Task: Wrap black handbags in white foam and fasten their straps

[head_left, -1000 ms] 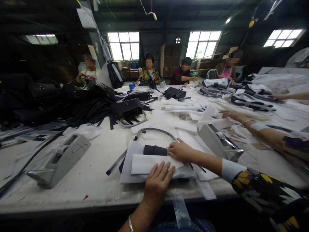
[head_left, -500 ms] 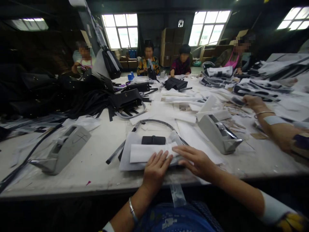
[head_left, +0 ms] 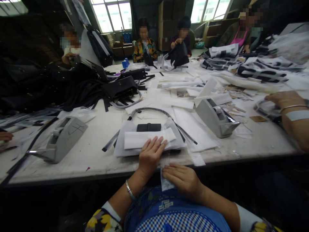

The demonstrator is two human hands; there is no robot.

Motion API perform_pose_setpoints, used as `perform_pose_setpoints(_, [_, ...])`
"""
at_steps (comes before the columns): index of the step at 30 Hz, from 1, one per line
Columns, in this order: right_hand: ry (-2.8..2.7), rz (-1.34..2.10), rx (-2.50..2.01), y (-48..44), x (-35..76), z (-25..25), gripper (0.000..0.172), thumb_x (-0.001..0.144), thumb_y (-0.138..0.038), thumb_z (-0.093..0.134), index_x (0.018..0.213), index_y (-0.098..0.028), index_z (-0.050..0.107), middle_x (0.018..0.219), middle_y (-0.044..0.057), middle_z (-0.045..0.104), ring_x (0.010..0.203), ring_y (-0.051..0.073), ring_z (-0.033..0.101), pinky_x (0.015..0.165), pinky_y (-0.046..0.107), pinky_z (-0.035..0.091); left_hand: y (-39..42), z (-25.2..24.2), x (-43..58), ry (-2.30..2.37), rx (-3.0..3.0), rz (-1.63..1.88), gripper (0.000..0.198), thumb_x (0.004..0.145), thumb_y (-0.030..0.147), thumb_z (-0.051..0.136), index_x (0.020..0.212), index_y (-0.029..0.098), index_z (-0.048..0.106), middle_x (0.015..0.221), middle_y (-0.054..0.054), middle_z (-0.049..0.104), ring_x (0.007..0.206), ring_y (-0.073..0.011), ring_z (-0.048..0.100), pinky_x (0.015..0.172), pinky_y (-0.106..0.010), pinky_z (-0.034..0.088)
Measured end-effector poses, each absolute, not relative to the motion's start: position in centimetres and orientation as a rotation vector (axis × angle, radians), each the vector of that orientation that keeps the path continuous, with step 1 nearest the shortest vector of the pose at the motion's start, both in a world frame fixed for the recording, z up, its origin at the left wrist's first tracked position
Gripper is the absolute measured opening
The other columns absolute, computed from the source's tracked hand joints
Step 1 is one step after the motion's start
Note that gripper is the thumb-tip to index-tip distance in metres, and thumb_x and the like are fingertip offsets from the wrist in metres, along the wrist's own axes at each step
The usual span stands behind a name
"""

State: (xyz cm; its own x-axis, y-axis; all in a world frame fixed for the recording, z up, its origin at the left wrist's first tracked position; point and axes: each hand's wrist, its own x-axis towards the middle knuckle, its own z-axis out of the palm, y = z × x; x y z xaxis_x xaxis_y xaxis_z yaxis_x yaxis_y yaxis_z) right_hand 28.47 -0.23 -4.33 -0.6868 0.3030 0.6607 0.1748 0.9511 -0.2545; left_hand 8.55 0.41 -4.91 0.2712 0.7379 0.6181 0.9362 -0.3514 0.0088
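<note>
In front of me a black handbag lies flat, mostly covered by white foam sheet, its wrapped handle arching away from me. A folded white foam strip lies across it. My left hand presses flat on the strip's right part, fingers stretched out. Over the table edge hangs a clear plastic strip, below the bag. The fingers of my right hand are pressed together on this plastic strip; the thumb is hidden.
Grey tape dispensers stand left and right. Black bags and straps pile at the left, white foam sheets beyond. A co-worker's arm reaches in from the right; another hand shows at the left edge. Several people sit opposite.
My right hand has moved off the foam strip, down to the plastic strip at the table edge. My left hand stays. The co-worker's hand at right has drawn nearer. Across, a person has raised a black bag.
</note>
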Motion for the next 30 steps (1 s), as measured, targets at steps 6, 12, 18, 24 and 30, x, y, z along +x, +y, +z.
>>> perform_pose_setpoints(6, [-2.297, 0.266, -0.361, -0.6, 28.4, -0.8, 0.039, 0.091, -0.005, 0.042, 0.117, -0.021, 0.066, 0.099, 0.007, 0.078, 0.091, 0.019, 0.075, 0.087, 0.035, 0.061, 0.4, -4.8, 8.7, -1.535, -2.198, -0.737, 0.041, 0.098, 0.017, 0.049, 0.137, 0.024, 0.057, 0.138, -0.006, 0.06, 0.13, -0.0242, 0.055, 0.11, -0.043, 0.043])
perform_pose_setpoints(12, [-2.374, 0.237, -0.581, 5.0, 27.8, 2.6, 0.039, 0.086, -0.008, 0.044, 0.107, -0.022, 0.073, 0.097, 0.005, 0.078, 0.088, 0.02, 0.073, 0.085, 0.032, 0.056, 0.4, -5.3, 8.9, -1.495, -2.188, -0.803, 0.035, 0.099, 0.02, 0.049, 0.133, 0.022, 0.059, 0.138, -0.006, 0.061, 0.13, -0.0244, 0.055, 0.108, -0.044, 0.045])
perform_pose_setpoints(18, [-2.397, 0.368, -1.05, 10.5, 25.7, 1.8, 0.024, 0.085, -0.014, 0.06, 0.095, -0.027, 0.078, 0.094, 0.001, 0.078, 0.087, 0.02, 0.071, 0.082, 0.028, 0.05, 0.5, -5.5, 8.8, -1.468, -2.179, -0.852, 0.025, 0.098, 0.013, 0.049, 0.113, 0.016, 0.068, 0.13, -0.008, 0.067, 0.129, -0.0258, 0.056, 0.109, -0.045, 0.046])
perform_pose_setpoints(24, [-2.406, 0.573, -1.167, 12.5, 24.7, 0.7, 0.006, 0.086, -0.028, 0.069, 0.083, -0.025, 0.072, 0.088, -0.001, 0.074, 0.085, 0.017, 0.067, 0.076, 0.026, 0.045, 0.3, -4.8, 8.8, -1.476, -2.197, -1.003, 0.025, 0.096, 0.013, 0.052, 0.117, 0.014, 0.065, 0.124, -0.008, 0.07, 0.123, -0.0217, 0.061, 0.109, -0.039, 0.047])
perform_pose_setpoints(30, [-2.535, 0.583, -1.276, 13.6, 23.9, 1.1, 0.012, 0.083, -0.032, 0.071, 0.081, -0.023, 0.064, 0.082, -0.001, 0.068, 0.074, 0.015, 0.059, 0.06, 0.025, 0.032, 0.2, -4.2, 8.8, -1.514, -2.189, -0.99, 0.036, 0.096, 0.011, 0.05, 0.129, 0.02, 0.061, 0.129, -0.009, 0.067, 0.122, -0.0204, 0.061, 0.107, -0.037, 0.049])
